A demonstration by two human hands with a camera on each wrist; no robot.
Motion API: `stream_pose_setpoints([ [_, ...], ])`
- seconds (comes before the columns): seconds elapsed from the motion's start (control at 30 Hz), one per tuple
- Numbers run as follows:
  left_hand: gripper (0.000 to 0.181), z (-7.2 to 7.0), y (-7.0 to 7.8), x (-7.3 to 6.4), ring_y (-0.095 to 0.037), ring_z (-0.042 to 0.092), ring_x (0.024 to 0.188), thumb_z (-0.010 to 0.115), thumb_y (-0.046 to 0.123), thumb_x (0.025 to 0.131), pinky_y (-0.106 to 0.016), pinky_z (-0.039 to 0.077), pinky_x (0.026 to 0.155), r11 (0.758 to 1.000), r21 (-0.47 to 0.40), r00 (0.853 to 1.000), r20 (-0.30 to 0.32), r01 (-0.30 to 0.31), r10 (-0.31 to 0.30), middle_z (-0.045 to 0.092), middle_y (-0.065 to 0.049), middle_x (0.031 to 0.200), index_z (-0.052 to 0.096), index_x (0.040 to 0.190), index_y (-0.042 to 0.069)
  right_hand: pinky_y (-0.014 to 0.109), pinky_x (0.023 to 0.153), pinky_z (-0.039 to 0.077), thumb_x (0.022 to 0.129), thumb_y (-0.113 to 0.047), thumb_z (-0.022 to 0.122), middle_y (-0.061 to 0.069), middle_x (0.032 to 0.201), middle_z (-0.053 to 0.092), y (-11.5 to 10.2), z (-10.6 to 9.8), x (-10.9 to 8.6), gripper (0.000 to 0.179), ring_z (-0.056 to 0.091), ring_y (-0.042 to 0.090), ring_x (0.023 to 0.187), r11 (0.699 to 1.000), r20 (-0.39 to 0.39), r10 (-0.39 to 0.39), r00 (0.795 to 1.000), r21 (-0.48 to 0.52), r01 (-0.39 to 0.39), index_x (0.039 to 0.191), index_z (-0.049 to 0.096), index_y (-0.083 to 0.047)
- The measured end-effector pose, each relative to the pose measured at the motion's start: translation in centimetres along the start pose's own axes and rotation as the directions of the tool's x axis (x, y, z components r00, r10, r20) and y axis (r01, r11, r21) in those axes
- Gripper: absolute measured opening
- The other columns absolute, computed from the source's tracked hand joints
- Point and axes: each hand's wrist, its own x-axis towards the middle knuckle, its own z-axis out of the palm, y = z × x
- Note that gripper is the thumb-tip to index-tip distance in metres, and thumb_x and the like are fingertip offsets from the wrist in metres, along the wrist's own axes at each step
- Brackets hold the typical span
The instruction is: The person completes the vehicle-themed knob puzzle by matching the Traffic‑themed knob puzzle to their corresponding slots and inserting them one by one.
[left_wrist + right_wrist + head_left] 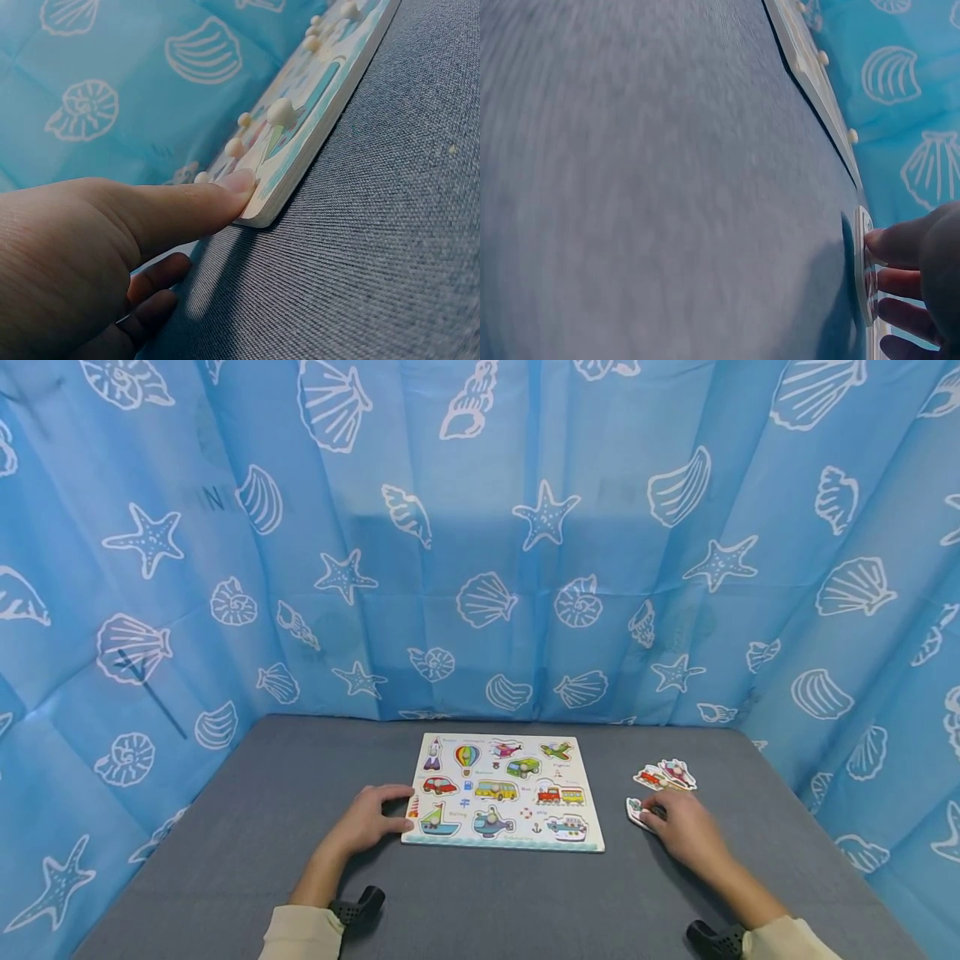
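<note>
A wooden knob puzzle board (517, 845) with printed vehicles lies flat on the grey table. My left hand (367, 817) rests at its left edge; in the left wrist view, the straight thumb (217, 196) touches the near corner while other fingers sit lower, partly hidden. Right of the board, my right hand (684, 828) pinches a white-edged puzzle piece (634, 812) by its top, with its picture mostly covered. In the right wrist view that piece (862, 262) looks slightly raised, its shadow beside it. Just beyond the hand are a red puzzle piece (651, 777) and a pink one (678, 772), close together.
Round knobs (281, 112) stick up from the board. Grey cloth (517, 906) covers the table. A blue curtain (480, 568) with white shells and starfish hangs along the back and sides. Each wrist wears a black camera band (358, 907).
</note>
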Motion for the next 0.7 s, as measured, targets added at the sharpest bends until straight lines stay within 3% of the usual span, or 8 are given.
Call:
stream_pose_setpoints([
  [0.33,0.048,0.0,-0.1,0.1,-0.032,0.046,0.125,0.081,0.021,0.080,-0.055,0.033,0.103,1.000,0.014,1.000,0.003,-0.003,0.003,0.060,-0.006,0.131,0.067,0.125,0.016,0.048,0.071,0.046,0.073,-0.002,0.079,0.003,0.079,0.063,-1.7,1.8,0.5,0.014,0.059,0.028,0.079,0.993,-0.061,-0.106,0.993,0.039,0.108,0.078,0.068,-0.008],
  [0.7,0.047,0.0,-0.1,0.1,-0.032,0.047,0.124,0.081,0.020,0.079,-0.056,0.033,0.102,1.000,0.014,1.000,-0.003,-0.008,0.008,0.060,-0.006,0.130,0.067,0.124,0.015,0.047,0.077,0.047,0.080,-0.007,0.077,0.002,0.087,0.064,-4.2,2.2,1.1,0.009,0.060,0.025,0.087,0.995,0.053,-0.076,0.996,0.071,0.072,0.084,0.069,-0.010],
])
